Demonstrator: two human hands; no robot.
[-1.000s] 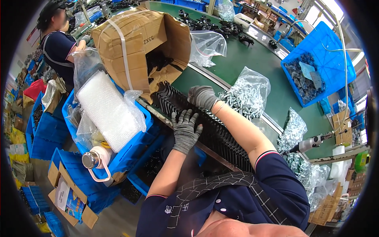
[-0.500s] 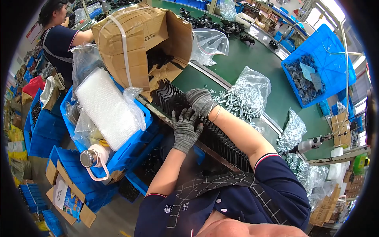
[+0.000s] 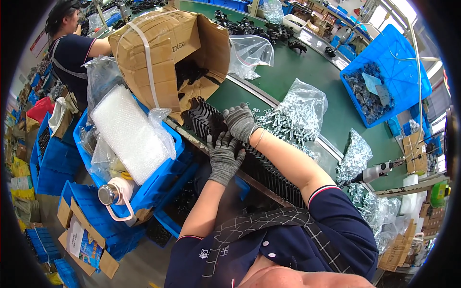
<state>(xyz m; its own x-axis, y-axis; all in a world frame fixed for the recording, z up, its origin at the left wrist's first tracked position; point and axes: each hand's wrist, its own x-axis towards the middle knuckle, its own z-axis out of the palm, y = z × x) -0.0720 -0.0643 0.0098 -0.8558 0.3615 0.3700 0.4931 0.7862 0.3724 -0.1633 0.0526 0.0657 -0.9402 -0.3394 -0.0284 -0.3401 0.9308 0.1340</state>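
A long row of matching black, curved parts [image 3: 201,116] stands packed along the near edge of the bench, running under my right forearm. My left hand [image 3: 224,158], in a grey striped glove, lies against the near side of the row with its fingers spread. My right hand [image 3: 241,126], gloved alike, is bent over the row's far side with the fingers curled down. Its fingertips are hidden, so what they hold does not show. Just beyond it, small silvery metal pieces [image 3: 283,126] spill from a clear plastic bag [image 3: 307,103].
An open cardboard box [image 3: 139,62] with black parts lies tipped at the far left. Left of me, a blue crate [image 3: 163,180] holds bubble wrap [image 3: 132,129] and a bottle [image 3: 117,192]. A power screwdriver [image 3: 374,173] hangs at right, near a tilted blue bin [image 3: 403,67]. Another person [image 3: 67,62] stands at far left.
My right hand has shifted slightly up and left over the row, and its fingers have changed position. My left hand stays in nearly the same place.
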